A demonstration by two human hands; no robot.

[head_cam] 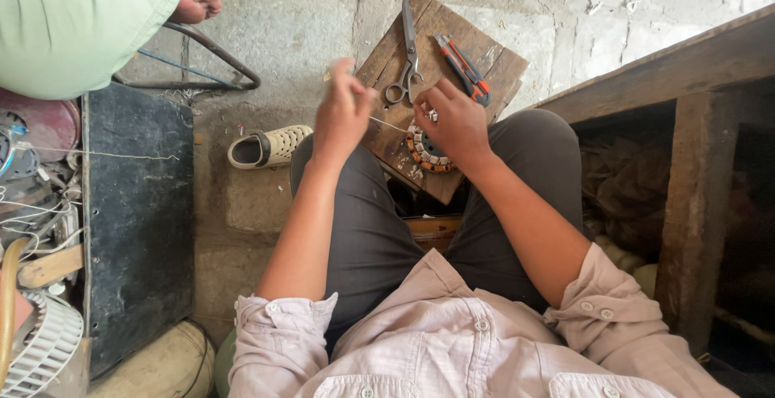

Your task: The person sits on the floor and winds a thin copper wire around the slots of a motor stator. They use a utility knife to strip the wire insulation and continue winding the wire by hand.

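I am sitting with my knees apart, wearing a pale pink shirt (452,349) with the sleeves rolled up and dark grey trousers (371,228), and I am looking down past both forearms. My left hand (343,111) is raised just off the near left corner of a small wooden stool (492,63) that is standing between my knees; its fingers are pressed together at the tips, pinching the end of a thin pale thread (387,123). The thread is running taut from that pinch across to my right hand (454,119). My right hand is resting on the stool with its fingers curled and closed down on a round motor coil (424,152), a ring of copper-coloured windings lying on the stool's near edge; part of the ring is hidden under my palm, so I cannot tell exactly where the thread is meeting it. Just beyond my hands, a pair of scissors (408,51) is lying on the stool top with its blades pointing away from me, and red-handled pliers (464,67) are lying beside them to the right. To my left on the stone floor, a cream sandal (266,146) is lying on its own near my knee. Farther left, a dark flat board (137,220) is lying by a white fan grille (40,349). At the far top left, another person's bare foot (196,2) is showing under a green garment (73,18).
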